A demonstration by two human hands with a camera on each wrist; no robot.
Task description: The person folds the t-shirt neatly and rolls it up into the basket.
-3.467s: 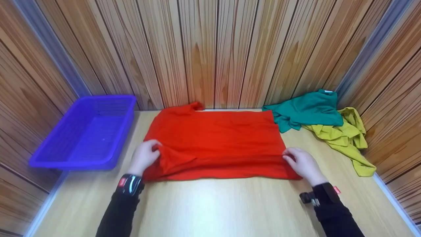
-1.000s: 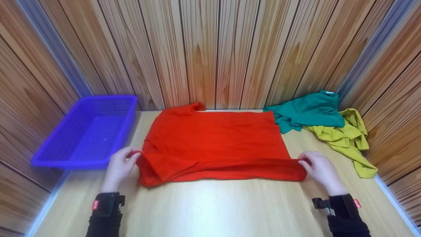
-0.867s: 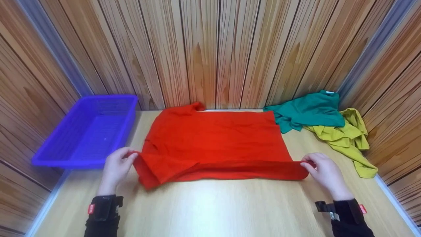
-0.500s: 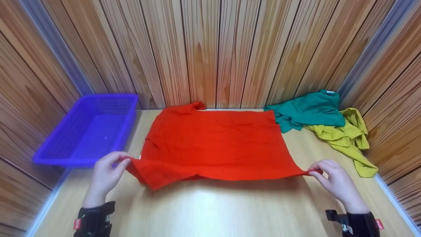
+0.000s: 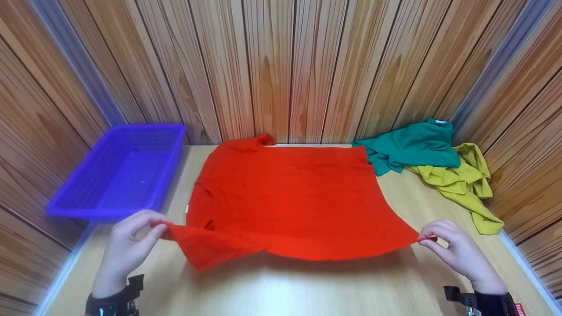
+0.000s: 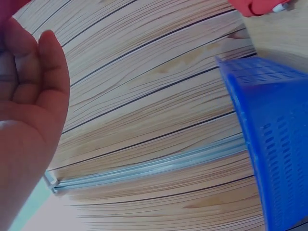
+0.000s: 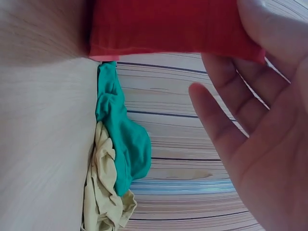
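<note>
A red T-shirt (image 5: 290, 193) lies spread over the middle of the table, its far side close to the back wall. My left hand (image 5: 127, 250) pinches its near left corner between thumb and fingers, where a flap folds over and hangs to a point. At the near right corner, my right hand (image 5: 461, 254) pinches the cloth. Between the two hands the near edge is raised off the table and sags, with a shadow beneath. In the right wrist view the red cloth (image 7: 168, 29) runs taut into the fingers. A small white tag shows at the shirt's left side.
A purple plastic basket (image 5: 171, 175) stands at the left, near my left hand. At the back right a green garment (image 5: 412, 147) overlaps a crumpled yellow garment (image 5: 465, 188). Wood-patterned walls (image 5: 281, 66) close off the back and both sides.
Both hands have moved apart and toward the near side, pulling the shirt's near edge with them. The near fold has opened out on the right and middle, and the left flap has shifted nearer.
</note>
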